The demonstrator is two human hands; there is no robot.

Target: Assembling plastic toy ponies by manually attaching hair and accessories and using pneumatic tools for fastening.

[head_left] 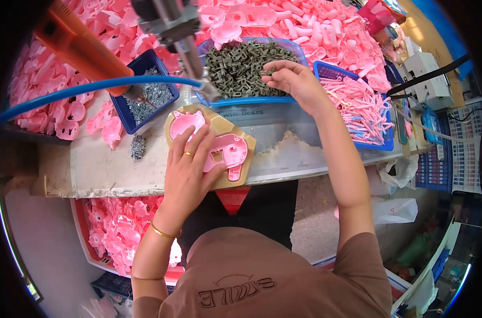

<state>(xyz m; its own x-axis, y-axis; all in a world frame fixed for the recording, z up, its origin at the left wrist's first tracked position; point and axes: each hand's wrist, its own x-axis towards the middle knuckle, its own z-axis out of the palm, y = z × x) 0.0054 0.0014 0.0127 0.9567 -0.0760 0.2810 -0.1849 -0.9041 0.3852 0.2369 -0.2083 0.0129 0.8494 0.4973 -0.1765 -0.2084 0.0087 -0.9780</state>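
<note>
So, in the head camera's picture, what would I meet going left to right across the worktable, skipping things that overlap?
Small dark blue tray of metal pieces → tan block under the left hand → right hand → blue basket of mostly pink sticks → pale grey box.

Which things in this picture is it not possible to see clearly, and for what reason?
All in the head view:
- Left edge of the lower pink shell: covered by the left hand.
- What the right hand has between its fingertips: too small.
- Bottom of the blue basin: buried under dark green parts.
- Upper end of the orange tool: cut off by the dark rim.
</note>
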